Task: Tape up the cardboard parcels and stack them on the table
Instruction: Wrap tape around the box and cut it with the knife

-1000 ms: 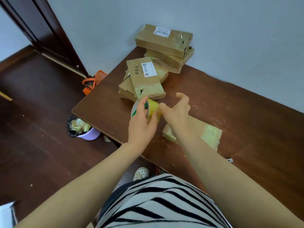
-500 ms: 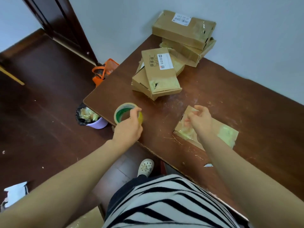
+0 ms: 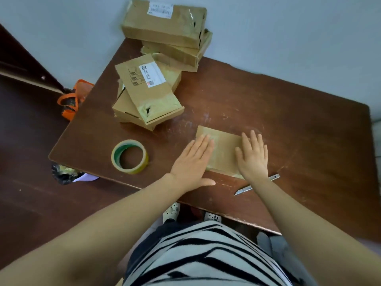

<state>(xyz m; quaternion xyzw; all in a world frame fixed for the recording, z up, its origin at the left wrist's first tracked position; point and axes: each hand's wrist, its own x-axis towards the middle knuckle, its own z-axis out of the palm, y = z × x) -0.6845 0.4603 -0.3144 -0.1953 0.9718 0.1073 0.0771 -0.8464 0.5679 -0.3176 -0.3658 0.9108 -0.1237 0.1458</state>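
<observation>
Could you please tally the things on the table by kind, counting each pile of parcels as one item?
Single flat parcel: 1
Parcel piles: 2, the near pile and the far pile
Tape roll: 1
Utility knife: 1
Total: 5

Soft, even light; slight blur; wide-angle bending at edges.

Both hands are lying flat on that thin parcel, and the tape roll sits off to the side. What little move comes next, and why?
Probably grip the thin parcel and lift it toward the nearer pile. The left hand and right hand both lie open on it, glossy tape already shows on it, and the tape roll lies apart on the table.
</observation>
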